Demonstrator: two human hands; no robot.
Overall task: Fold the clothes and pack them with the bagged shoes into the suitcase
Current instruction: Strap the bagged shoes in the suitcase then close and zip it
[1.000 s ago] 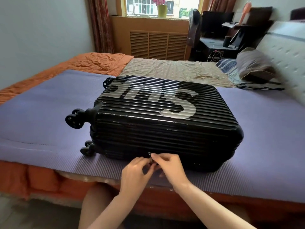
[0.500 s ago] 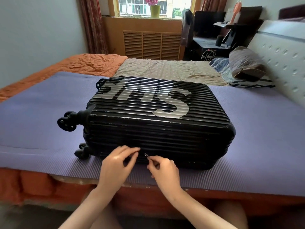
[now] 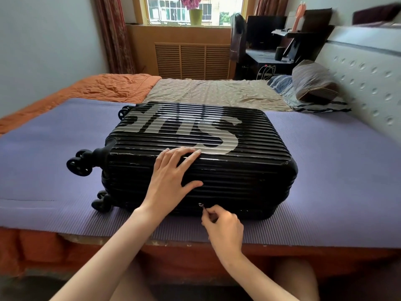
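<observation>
A black ribbed hard-shell suitcase [image 3: 217, 170] with large silver letters lies closed on its side on the purple mat, wheels to the left. My left hand [image 3: 171, 174] rests flat on its near upper edge, fingers spread and straight. My right hand [image 3: 223, 224] pinches the small metal zipper pull [image 3: 201, 205] at the middle of the suitcase's front seam. No clothes or bagged shoes are in sight.
The purple ribbed mat [image 3: 336, 181] covers the bed's near part. An orange blanket [image 3: 108, 88] and a beige sheet [image 3: 206, 92] lie behind. A pillow [image 3: 314, 83] leans by the padded headboard [image 3: 368, 72] at right. A desk and window stand at the back.
My left hand has left the zipper and moved up onto the suitcase's top edge, now lying flat. My right hand keeps pinching the zipper pull.
</observation>
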